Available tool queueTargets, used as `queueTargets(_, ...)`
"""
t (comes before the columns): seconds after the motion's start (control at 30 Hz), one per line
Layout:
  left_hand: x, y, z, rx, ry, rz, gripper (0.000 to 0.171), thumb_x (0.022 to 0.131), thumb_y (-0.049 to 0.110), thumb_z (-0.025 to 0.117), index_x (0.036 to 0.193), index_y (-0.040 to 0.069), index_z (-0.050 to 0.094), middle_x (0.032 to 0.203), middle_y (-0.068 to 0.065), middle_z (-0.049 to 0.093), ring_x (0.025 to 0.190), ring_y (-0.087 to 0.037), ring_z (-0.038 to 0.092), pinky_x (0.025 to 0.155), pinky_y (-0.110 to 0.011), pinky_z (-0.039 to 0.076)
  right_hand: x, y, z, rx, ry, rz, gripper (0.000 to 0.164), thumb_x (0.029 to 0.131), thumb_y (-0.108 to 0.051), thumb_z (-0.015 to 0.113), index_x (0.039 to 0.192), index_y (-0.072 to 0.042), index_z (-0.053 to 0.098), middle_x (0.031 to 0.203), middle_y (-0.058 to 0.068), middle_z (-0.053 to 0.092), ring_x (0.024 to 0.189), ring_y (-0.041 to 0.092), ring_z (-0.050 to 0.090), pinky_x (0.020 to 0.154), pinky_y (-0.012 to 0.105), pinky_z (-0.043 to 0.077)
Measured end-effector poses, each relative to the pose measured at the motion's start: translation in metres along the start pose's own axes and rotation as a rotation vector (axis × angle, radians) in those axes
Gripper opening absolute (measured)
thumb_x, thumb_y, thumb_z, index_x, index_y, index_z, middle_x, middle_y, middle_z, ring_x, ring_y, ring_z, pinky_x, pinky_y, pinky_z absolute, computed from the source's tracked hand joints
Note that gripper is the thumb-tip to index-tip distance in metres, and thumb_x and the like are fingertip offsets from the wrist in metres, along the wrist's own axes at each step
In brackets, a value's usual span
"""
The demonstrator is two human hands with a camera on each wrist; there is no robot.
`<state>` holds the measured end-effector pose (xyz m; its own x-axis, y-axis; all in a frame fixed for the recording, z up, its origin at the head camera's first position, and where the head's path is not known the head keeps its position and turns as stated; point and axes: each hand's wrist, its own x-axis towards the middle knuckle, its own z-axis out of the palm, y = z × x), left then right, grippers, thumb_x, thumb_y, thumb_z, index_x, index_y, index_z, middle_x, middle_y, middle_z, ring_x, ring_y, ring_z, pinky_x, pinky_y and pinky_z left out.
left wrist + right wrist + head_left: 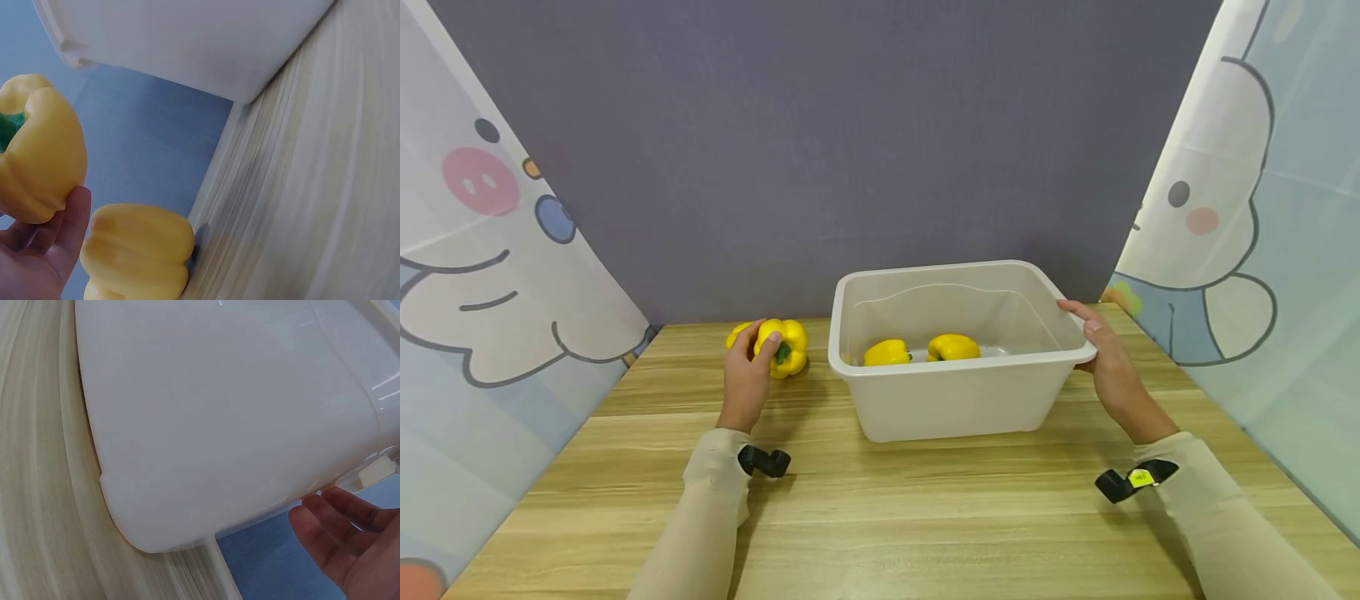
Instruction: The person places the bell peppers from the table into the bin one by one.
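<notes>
The left hand (747, 375) is curled only as wide as the yellow bell pepper (794, 340) it pinches, thumb beside the green stem (782, 353) and fingers along the opposite side. This pepper is left of the plastic tub (951, 404), apart from its wall, and appears raised off the wood-grain tabletop (925, 517). The right hand (1111, 371) is partly closed at the tub's right rim, its thumb on top and fingertips touching underneath. Another yellow bell pepper (137, 250) lies beyond the left hand, also left of the tub. Inside the tub are two more, a left inner pepper (886, 353) and a right inner pepper (953, 347), with a gap between them. Behind the tub stands a dark grey panel (880, 150).

The step in hand looks like lifting a pepper while steadying the tub; bringing it inside would call for raising it above the left rim, then moving right.
</notes>
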<state>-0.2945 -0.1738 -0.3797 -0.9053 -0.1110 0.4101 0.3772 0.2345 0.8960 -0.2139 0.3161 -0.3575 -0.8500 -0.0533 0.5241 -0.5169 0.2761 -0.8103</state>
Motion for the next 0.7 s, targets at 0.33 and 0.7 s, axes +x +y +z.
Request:
queueTargets(0.33,-0.0011,0.0022,0.0036,-0.021,-0.009,-0.01,0.061,0.102,0.038,0.058,0.148,0.001,0.043,0.141,-0.014,0.048,0.127,-0.022,0.047,0.108,-0.037,0.038,-0.0001,-0.0002,-0.0004,-0.024,-0.003,0.006,0.052,0.111,-0.035,0.019,0.153,-0.011,0.038,0.131,0.006,0.047,0.104,0.021,0.052,0.073,0.024,0.052)
queueTargets(0.7,-0.0013,0.0095,0.0054,-0.021,-0.008,0.021,0.063,0.101,0.045,0.058,0.147,0.004,0.045,0.139,-0.01,0.049,0.124,-0.019,0.048,0.106,-0.032,0.039,0.0002,-0.0012,-0.0004,-0.001,-0.002,-0.002,0.05,0.111,-0.034,0.021,0.152,-0.011,0.039,0.128,0.008,0.048,0.101,0.02,0.053,0.071,0.024,0.052)
